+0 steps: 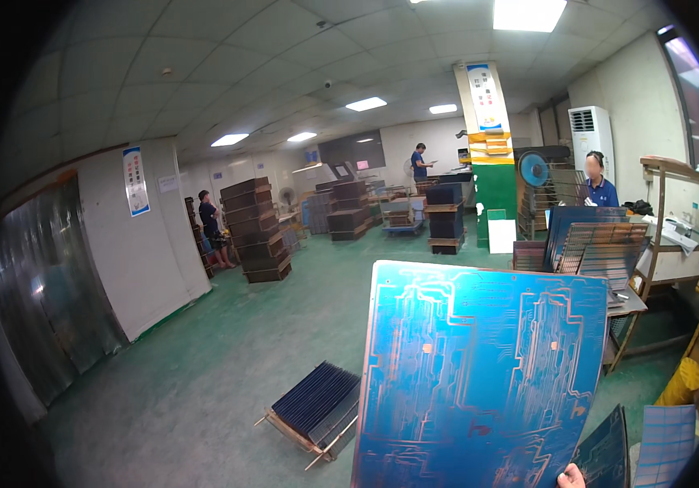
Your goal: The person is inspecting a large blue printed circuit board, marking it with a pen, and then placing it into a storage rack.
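A large blue circuit board panel with copper-coloured traces stands nearly upright before me and fills the lower right of the view. My right hand grips it at its lower right edge; only the thumb and a bit of the hand show, and the other fingers are hidden. My left hand is out of sight. Just beyond the hand, a dark panel and a light blue panel lean near the lower right edge.
On the green floor at centre left sits a low rack holding dark panels. Tall stacks of brown racks stand farther back. A green and white pillar rises right of centre. Leaning boards crowd a bench near a person; two more people stand farther off.
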`<move>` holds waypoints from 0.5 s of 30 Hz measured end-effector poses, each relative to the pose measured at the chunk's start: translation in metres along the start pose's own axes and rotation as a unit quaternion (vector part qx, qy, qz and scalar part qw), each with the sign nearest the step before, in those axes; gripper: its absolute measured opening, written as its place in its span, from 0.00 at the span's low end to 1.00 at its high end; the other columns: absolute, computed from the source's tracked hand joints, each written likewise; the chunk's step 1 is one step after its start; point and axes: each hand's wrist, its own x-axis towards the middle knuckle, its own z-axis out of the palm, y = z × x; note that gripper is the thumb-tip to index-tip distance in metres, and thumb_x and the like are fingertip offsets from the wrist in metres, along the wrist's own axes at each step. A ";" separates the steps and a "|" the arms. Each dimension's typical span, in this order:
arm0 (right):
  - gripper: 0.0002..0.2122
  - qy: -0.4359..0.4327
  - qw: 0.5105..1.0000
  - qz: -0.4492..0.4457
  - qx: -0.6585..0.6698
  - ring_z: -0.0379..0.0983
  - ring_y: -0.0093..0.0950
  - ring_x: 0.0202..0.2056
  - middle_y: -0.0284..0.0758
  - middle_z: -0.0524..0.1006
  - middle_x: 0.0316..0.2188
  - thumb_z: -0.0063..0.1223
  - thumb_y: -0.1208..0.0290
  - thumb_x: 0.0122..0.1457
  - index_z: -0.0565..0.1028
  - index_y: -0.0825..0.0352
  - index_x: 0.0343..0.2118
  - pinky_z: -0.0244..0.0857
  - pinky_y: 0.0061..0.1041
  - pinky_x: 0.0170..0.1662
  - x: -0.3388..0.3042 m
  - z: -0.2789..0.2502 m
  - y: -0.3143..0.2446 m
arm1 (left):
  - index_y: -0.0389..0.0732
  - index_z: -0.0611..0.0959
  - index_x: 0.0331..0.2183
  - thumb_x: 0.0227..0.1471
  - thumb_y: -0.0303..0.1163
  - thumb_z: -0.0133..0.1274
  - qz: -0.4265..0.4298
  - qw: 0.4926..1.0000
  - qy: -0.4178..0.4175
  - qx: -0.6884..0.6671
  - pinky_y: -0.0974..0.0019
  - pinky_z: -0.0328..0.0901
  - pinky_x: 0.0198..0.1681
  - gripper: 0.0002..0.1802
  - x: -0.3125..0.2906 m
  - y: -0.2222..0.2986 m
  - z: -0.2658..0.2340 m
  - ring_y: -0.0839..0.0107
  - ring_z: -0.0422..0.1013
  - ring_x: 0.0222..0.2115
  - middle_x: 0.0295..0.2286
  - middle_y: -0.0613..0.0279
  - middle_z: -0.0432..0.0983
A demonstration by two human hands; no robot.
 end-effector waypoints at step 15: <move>0.08 -0.117 0.982 -0.073 -0.128 0.57 0.12 0.22 0.20 0.61 0.19 0.55 0.74 0.49 0.67 0.60 0.29 0.50 0.13 0.24 -0.006 0.004 -0.016 | 0.36 0.71 0.19 0.55 0.36 0.39 -0.001 0.996 0.087 0.017 0.72 0.55 0.22 0.18 0.011 0.016 -0.009 0.78 0.58 0.19 0.16 0.67 0.65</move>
